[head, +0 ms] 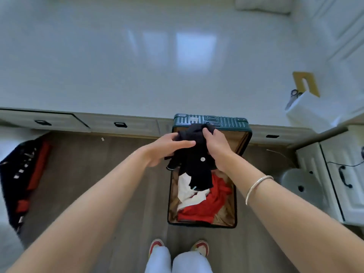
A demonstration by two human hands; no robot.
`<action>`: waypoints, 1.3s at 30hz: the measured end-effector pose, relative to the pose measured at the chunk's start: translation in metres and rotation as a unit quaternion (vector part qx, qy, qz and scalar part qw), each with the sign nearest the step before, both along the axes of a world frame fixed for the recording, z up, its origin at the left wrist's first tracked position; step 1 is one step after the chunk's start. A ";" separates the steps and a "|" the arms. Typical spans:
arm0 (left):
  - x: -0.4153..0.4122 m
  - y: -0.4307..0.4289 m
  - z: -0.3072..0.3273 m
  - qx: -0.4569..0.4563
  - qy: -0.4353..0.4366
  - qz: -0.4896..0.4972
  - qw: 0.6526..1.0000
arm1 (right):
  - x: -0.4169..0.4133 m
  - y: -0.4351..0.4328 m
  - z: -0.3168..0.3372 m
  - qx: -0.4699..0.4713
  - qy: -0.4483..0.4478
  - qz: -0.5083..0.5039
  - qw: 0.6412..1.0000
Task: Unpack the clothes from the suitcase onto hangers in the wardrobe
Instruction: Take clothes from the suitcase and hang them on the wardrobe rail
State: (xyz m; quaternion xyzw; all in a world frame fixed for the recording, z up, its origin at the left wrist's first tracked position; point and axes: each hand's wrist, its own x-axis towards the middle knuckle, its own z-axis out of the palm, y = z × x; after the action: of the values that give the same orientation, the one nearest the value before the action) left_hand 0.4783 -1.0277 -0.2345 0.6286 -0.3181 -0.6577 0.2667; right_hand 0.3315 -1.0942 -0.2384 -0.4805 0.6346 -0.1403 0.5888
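An open dark green suitcase lies on the wood floor in front of my feet, its tan lining showing. Inside lie a red garment and a white garment. I hold a black garment with a small white button up above the suitcase. My left hand grips its left side and my right hand grips its top right. The lower part of the black garment hangs down over the clothes in the suitcase. No hanger or wardrobe rail is visible.
A white bed or counter surface with drawers runs across behind the suitcase. A black and red garment lies at the left. White cabinet doors, a grey stool and a white box with scissors stand at the right.
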 end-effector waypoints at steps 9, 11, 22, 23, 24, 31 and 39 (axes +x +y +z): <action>0.061 0.066 0.185 -0.106 -0.020 0.107 0.988 | 0.072 0.000 0.164 0.018 -0.130 -0.017 0.991; 0.072 0.091 0.217 -0.111 -0.067 0.112 0.985 | 0.091 0.013 0.192 0.038 -0.167 -0.012 0.985; 0.064 0.249 0.321 -0.160 -0.247 0.357 0.887 | 0.152 0.148 0.326 0.113 -0.321 0.334 0.879; 0.062 0.262 0.328 -0.156 -0.257 0.380 0.875 | 0.154 0.158 0.332 0.103 -0.319 0.370 0.866; 0.057 0.289 0.335 -0.158 -0.267 0.418 0.854 | 0.157 0.181 0.340 0.091 -0.310 0.420 0.848; 0.009 0.445 0.370 -0.181 -0.254 0.675 0.669 | 0.163 0.322 0.341 0.036 -0.230 0.701 0.674; -0.100 0.639 0.369 -0.083 -0.253 0.777 0.571 | 0.119 0.523 0.362 0.076 -0.281 0.823 0.488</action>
State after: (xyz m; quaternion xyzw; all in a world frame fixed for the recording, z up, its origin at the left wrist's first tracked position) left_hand 0.3781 -0.3885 0.1346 0.7504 0.1849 0.0174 0.6343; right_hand 0.4509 -0.5713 0.1235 -0.6728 -0.2404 0.3291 0.6174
